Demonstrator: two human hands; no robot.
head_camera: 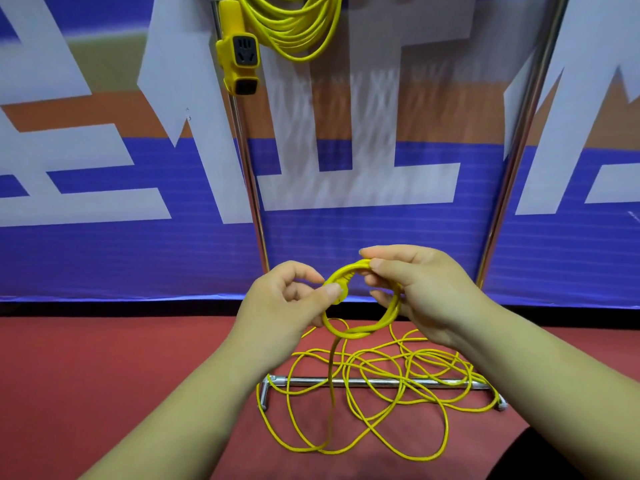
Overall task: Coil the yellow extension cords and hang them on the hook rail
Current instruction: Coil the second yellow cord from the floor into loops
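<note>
Coiling is at its very beginning for the second yellow extension cord (363,403). One cord already hangs as a finished coil (294,26) at the top of the view, with its yellow socket block (239,53) dangling beside a metal upright (249,174) of the rack. I cannot see the hook itself; it is cut off by the frame.

The left hand (287,303) pinches the plug end (341,284) of the cord between thumb and fingers. The right hand (415,289) is closed on the opposite side of a small first loop (360,303), so both hands are clamped on the same ring of cord, close together but not touching. From this loop one strand drops down to the rest of the cord, which lies in loose tangled turns on the red floor (104,375), across the rack's base bar (381,382).

The next move, in my judgement, calls for pulling up more slack and laying it as further turns of the same width — without dragging a knot out of the pile, since the strands cross each other many times.

The blue backdrop (138,254) carries large white shapes, maybe parts of letters, but nothing readable. No brand is visible on the socket block.
</note>
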